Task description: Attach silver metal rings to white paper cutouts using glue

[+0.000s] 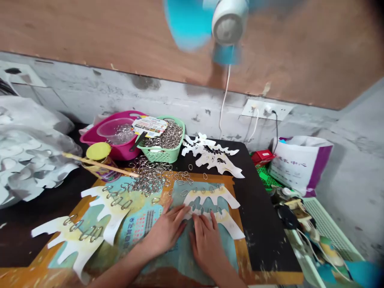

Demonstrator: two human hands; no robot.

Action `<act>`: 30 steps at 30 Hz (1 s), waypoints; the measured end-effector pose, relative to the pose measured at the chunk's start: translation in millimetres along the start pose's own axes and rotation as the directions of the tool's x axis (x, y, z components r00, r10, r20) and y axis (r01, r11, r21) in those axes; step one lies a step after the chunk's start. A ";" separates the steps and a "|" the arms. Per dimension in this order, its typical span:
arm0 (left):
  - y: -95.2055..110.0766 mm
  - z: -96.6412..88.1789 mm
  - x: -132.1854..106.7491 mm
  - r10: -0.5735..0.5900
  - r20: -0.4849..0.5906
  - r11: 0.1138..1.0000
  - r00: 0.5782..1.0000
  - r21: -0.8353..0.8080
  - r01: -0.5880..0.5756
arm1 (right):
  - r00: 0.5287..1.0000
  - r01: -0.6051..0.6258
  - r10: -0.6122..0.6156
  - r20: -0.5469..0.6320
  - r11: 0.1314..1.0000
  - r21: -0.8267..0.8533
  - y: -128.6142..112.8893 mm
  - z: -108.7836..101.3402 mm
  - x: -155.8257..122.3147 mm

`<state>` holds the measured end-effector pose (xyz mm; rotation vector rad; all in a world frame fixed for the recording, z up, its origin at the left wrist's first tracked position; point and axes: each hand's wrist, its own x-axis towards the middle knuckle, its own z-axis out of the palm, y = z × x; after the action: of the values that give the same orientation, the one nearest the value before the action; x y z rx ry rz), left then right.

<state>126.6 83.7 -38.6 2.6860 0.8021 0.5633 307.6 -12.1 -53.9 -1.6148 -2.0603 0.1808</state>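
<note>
My left hand (168, 230) lies palm down, fingers stretched out, their tips at the left end of a white cutout piece (231, 226). My right hand (207, 238) is beside it, fingers extended flat, with the tips on that piece's lower left edge. Several metal oval rings (202, 209) lie along the upper edge of this piece. Just above sits another white cutout piece (231, 198), also with rings along its edge. To the left, two more white cutouts (112, 216) (70, 242) with yellowish smears carry rings. What lies under my fingertips is partly hidden.
A heap of metal rings (150, 176) lies before a green basket (160, 155) of rings and a pink basin (120, 150). A stick (99, 163) crosses a yellow-lidded can (99, 152). White cutouts (220, 162) lie at the back. A fan (229, 24) hangs above.
</note>
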 end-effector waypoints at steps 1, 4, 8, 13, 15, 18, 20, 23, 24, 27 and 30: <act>0.8 -0.2 0.1 -0.016 -0.003 1.000 1.000 0.010 0.016 | 1.000 0.001 -0.001 0.007 1.000 0.010 0.2 0.3 -0.8; 4.0 -2.0 2.3 -0.027 -0.017 0.999 0.999 0.043 0.028 | 1.000 0.009 -0.009 0.021 1.000 0.024 2.3 -0.2 -3.4; 9.6 -4.0 3.1 0.026 0.002 0.999 1.000 0.046 -0.026 | 0.998 0.017 -0.020 0.055 0.999 0.050 5.7 -5.3 -7.0; 17.5 -3.2 -23.8 0.049 -0.027 0.995 0.998 0.084 -0.047 | 0.980 0.044 -0.061 0.190 0.995 0.092 -13.3 -15.9 -19.5; 16.9 -4.0 -42.0 0.027 -0.052 0.996 0.998 0.089 -0.022 | 0.968 0.068 -0.095 0.234 0.991 0.118 -26.7 -18.1 -26.3; 12.3 -9.2 -63.4 -0.027 -0.072 0.998 0.997 0.058 0.031 | 0.965 0.106 -0.143 0.221 0.979 0.172 -39.2 -17.5 -33.9; 9.7 -14.6 -67.6 -0.068 -0.092 0.997 0.993 0.041 0.072 | 0.984 0.080 -0.106 0.145 0.981 0.178 -38.5 -14.8 -35.6; 9.7 -21.4 -59.6 -0.067 -0.143 0.998 0.988 0.010 0.069 | 0.999 -0.007 0.000 0.047 0.988 0.157 -29.4 -9.4 -33.7; 10.7 -22.6 -55.2 -0.042 -0.143 0.999 0.989 -0.012 0.041 | 0.999 -0.021 0.015 0.043 0.987 0.157 -26.2 -7.9 -32.9; 13.6 -22.0 -45.2 0.064 -0.070 0.994 0.996 -0.081 -0.069 | 0.999 -0.030 0.023 0.044 0.984 0.178 -20.1 -4.8 -31.8; 14.2 -16.7 -44.8 0.128 0.027 0.987 0.991 -0.102 -0.125 | 0.999 -0.039 0.031 0.043 0.983 0.180 -18.6 -3.2 -33.1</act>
<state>91.3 49.3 -31.3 2.6600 0.5816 0.5705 298.3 -49.1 -53.8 -1.5484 -1.9832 0.4035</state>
